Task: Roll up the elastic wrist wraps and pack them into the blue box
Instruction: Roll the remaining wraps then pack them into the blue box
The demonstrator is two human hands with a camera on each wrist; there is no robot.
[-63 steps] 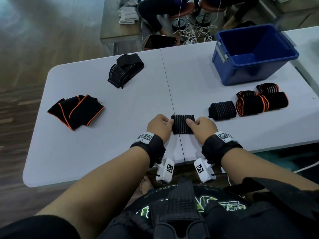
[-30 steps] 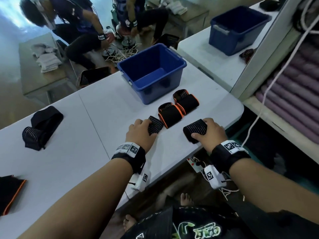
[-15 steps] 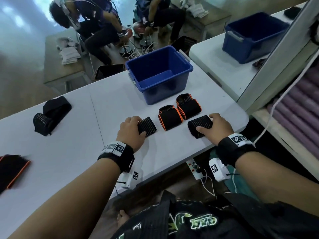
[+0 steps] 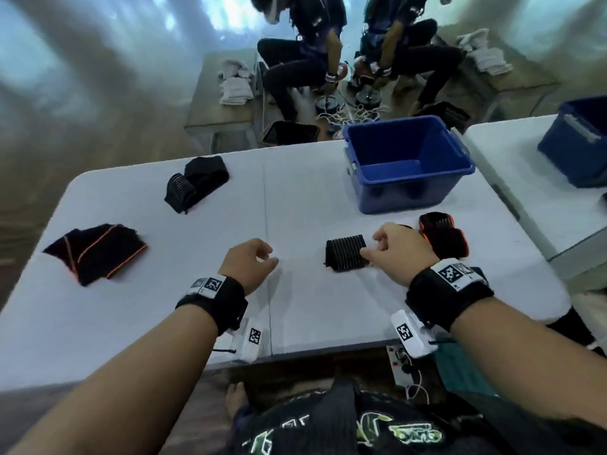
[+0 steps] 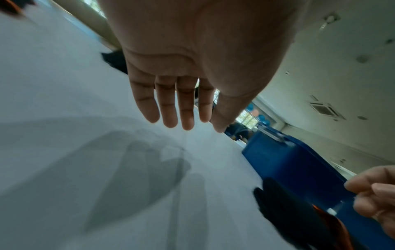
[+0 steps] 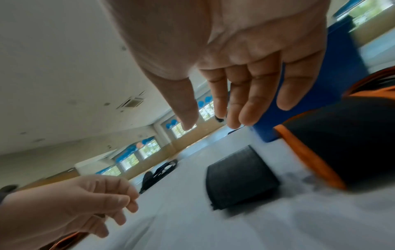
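Note:
A rolled black striped wrist wrap lies on the white table in front of me. My right hand hovers at its right edge with relaxed fingers and holds nothing. My left hand is empty above the table, apart from the roll on its left. Orange-edged rolls lie partly hidden behind my right hand. The blue box stands behind them, with nothing visible inside.
An unrolled black striped wrap lies far left of centre. Flat black wraps with orange edges lie at the table's left. A second table with another blue box stands to the right. People sit beyond the far edge.
Both hands have let go of the striped rolls they held. The left hand has drawn away to the left. The head view has swung back toward the table's middle.

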